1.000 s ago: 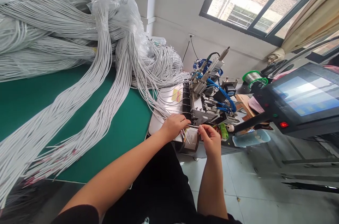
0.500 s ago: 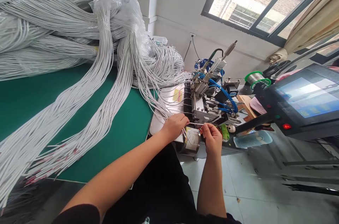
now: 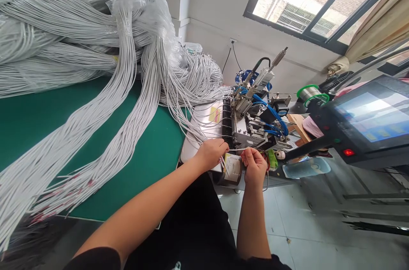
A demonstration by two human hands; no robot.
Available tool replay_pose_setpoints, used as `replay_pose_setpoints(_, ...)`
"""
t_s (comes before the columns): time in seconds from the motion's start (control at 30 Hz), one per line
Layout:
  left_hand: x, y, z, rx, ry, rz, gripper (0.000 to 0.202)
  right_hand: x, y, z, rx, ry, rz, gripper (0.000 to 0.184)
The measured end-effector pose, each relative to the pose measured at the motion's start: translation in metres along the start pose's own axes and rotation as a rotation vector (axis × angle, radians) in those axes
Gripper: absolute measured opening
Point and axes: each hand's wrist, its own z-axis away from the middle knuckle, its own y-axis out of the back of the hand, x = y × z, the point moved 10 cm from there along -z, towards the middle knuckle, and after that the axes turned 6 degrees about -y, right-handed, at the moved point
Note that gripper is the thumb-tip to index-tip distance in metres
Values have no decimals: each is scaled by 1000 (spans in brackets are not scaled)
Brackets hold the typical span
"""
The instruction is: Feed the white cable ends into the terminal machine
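Note:
My left hand (image 3: 211,153) is closed on a thin grey cable (image 3: 236,149) at the front edge of a small metal machine (image 3: 247,127) with blue air hoses. My right hand (image 3: 254,165) pinches the same cable's free end just right of the left hand, below the machine's black clamp row. A few more cable ends hang under my left fingers. Great bundles of grey cables (image 3: 96,104) run from the back left across the green table (image 3: 28,116) toward the machine.
A touchscreen control box (image 3: 367,123) with a red lit button stands on an arm at the right. A green wire spool (image 3: 309,92) sits behind the machine. A pale tray (image 3: 306,167) lies below it. Tiled floor lies beyond my lap.
My right hand has shifted slightly left and closer to the machine, its fingers curling tighter on the cable end. The left hand has stayed almost still.

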Motion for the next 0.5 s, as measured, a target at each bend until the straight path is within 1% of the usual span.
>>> replay_pose_setpoints(0.13, -2, 6, 0, 65, 36, -11, 16, 5, 6, -3, 2, -32, 13, 33)
replay_pose_setpoints(0.23, -3, 10, 1, 95, 66, -20, 18, 13, 11, -6, -33, -90, 39, 33)
replay_pose_setpoints(0.37, -2, 10, 0, 73, 67, -24, 15, 16, 10, -6, -95, -120, 40, 31)
replay_pose_setpoints(0.5, -2, 10, 0, 49, 66, -34, 14, 11, 7, -2, -49, -85, 37, 29)
